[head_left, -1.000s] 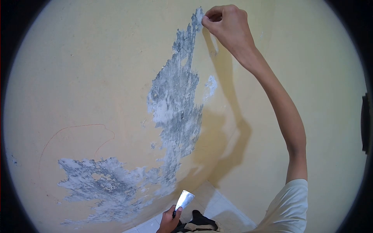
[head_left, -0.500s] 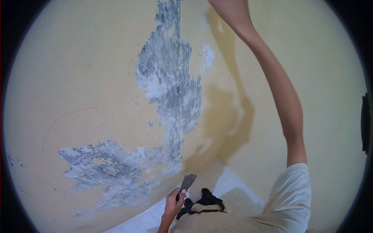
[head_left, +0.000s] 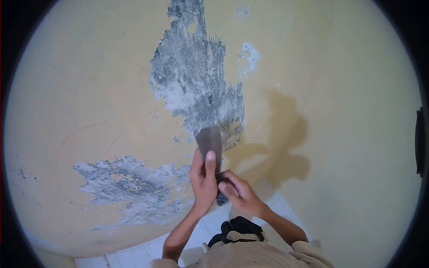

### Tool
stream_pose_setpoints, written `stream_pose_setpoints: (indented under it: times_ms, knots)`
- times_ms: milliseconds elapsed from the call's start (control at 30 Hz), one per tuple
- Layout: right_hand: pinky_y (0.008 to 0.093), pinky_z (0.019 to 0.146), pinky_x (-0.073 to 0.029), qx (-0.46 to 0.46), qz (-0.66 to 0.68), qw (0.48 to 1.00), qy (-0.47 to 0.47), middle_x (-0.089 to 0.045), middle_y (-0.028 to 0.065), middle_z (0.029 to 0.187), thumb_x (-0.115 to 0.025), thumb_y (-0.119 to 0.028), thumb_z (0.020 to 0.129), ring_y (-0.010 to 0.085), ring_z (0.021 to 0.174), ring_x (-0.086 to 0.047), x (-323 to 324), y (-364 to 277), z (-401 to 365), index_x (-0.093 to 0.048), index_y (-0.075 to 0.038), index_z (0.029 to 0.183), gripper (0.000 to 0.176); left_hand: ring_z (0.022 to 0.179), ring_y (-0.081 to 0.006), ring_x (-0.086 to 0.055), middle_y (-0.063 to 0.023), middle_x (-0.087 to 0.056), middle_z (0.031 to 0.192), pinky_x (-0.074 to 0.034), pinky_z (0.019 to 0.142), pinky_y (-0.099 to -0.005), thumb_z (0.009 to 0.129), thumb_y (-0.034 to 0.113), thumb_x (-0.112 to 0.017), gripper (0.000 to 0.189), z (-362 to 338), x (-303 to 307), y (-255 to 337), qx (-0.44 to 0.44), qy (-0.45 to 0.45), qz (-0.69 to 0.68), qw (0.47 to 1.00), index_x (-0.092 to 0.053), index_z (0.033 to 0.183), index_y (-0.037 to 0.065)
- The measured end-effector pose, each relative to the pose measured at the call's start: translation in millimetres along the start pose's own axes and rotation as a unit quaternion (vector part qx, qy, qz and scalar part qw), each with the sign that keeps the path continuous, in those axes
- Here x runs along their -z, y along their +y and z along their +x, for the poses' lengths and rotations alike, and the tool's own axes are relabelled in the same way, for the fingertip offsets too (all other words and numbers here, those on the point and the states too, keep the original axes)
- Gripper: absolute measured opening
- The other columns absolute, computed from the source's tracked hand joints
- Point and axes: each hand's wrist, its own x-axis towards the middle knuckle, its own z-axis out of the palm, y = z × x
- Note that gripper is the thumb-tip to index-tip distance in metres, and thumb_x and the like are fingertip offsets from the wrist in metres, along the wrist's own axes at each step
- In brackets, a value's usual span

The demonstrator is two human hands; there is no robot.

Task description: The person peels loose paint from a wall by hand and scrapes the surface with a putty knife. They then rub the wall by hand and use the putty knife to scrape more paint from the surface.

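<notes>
A scraper (head_left: 209,142) with a wide flat metal blade and a dark handle points up in front of the wall. My left hand (head_left: 205,181) is wrapped round it where blade and handle meet, thumb lying along the blade. Closed on the dark handle from the right is my right hand (head_left: 239,193). Behind the blade lies a tall grey patch (head_left: 192,71) of bare wall with ragged edges. Whether the blade touches the wall cannot be told.
A second grey patch (head_left: 134,187) lies low on the yellowish wall (head_left: 103,80), under a thin red curved line. White floor tiles (head_left: 143,250) and dark footwear (head_left: 241,228) show below. At the far right edge is a dark object (head_left: 420,142).
My right hand has come down from high on the wall to the scraper handle. My left hand has raised the scraper from near the floor. The view has shifted slightly.
</notes>
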Motion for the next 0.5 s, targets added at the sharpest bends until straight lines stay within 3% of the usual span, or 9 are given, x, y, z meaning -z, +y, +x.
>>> stream_pose_setpoints:
  times_ms: [67,100,167,200,267,400,500]
  knots:
    - [0.0248,0.065,-0.047,-0.053,0.126,0.99,-0.043,-0.054,0.0044,0.082,-0.045,-0.023,0.105,0.0096,0.071,-0.055,21.6,-13.5,17.8,-0.047,-0.002,0.106,0.022,0.084,-0.0099,-0.055,-0.0043,-0.061,0.093,-0.043,0.073,-0.0246,0.103,0.026,-0.049,0.034,32.0,-19.6,16.2,-0.047,0.002,-0.011,0.999,-0.063,0.114,-0.003]
    - [0.0227,0.051,-0.041,-0.033,0.192,0.98,-0.038,-0.049,0.0024,0.072,-0.041,-0.029,0.106,0.0077,0.057,-0.048,25.9,-25.6,25.6,-0.047,-0.003,0.103,0.026,0.078,-0.009,-0.053,-0.0038,-0.059,0.089,-0.042,0.068,-0.0247,0.103,0.024,-0.05,0.032,47.4,-27.6,25.2,-0.092,-0.001,-0.028,0.995,-0.065,0.108,-0.004]
    - [0.0226,0.048,-0.039,-0.044,0.189,0.979,-0.057,-0.048,0.0016,0.068,-0.04,-0.032,0.106,0.0076,0.054,-0.046,44.6,-53.0,41.3,-0.048,-0.003,0.105,0.029,0.056,-0.0059,-0.053,-0.0006,-0.059,0.069,-0.039,0.047,-0.0228,0.103,0.033,-0.049,0.038,73.0,-27.9,56.0,0.041,-0.07,0.02,0.997,-0.067,0.11,0.0]
    - [0.0225,0.044,-0.036,-0.055,0.182,0.979,-0.069,-0.046,0.0007,0.064,-0.038,-0.035,0.106,0.0075,0.051,-0.045,52.9,-62.3,49.1,-0.049,-0.004,0.107,0.033,0.056,-0.0059,-0.053,-0.0006,-0.059,0.069,-0.039,0.047,-0.0228,0.103,0.033,-0.049,0.038,83.2,-35.3,61.9,0.042,-0.065,0.026,0.997,-0.067,0.11,0.0]
    - [0.0223,0.041,-0.033,-0.056,0.197,0.977,-0.057,-0.044,0.0004,0.061,-0.038,-0.036,0.106,0.0071,0.047,-0.042,62.9,-71.3,63.4,-0.05,-0.003,0.109,0.035,0.045,-0.0031,-0.044,0.0029,-0.053,0.059,-0.028,0.037,-0.0233,0.102,0.036,-0.048,0.04,100.5,-52.0,67.7,-0.038,-0.044,0.0,0.998,-0.068,0.106,0.002]
    - [0.0222,0.035,-0.028,-0.053,0.223,0.972,-0.04,-0.04,-0.0007,0.055,-0.039,-0.039,0.105,0.0065,0.037,-0.036,77.7,-59.6,78.0,-0.054,-0.003,0.111,0.04,0.043,-0.005,-0.046,0.0003,-0.053,0.055,-0.033,0.039,-0.0242,0.104,0.034,-0.047,0.042,117.5,-70.7,55.6,-0.042,-0.024,0.011,0.999,-0.067,0.1,-0.003]
    - [0.0219,0.034,-0.027,-0.048,0.258,0.964,-0.042,-0.039,-0.001,0.054,-0.042,-0.04,0.105,0.0063,0.036,-0.036,78.8,-60.3,85.2,-0.054,-0.003,0.109,0.039,0.045,-0.0044,-0.043,0.0025,-0.049,0.054,-0.031,0.041,-0.025,0.104,0.031,-0.047,0.041,126.2,-77.3,51.7,-0.094,0.028,0.036,0.995,-0.069,0.099,-0.002]
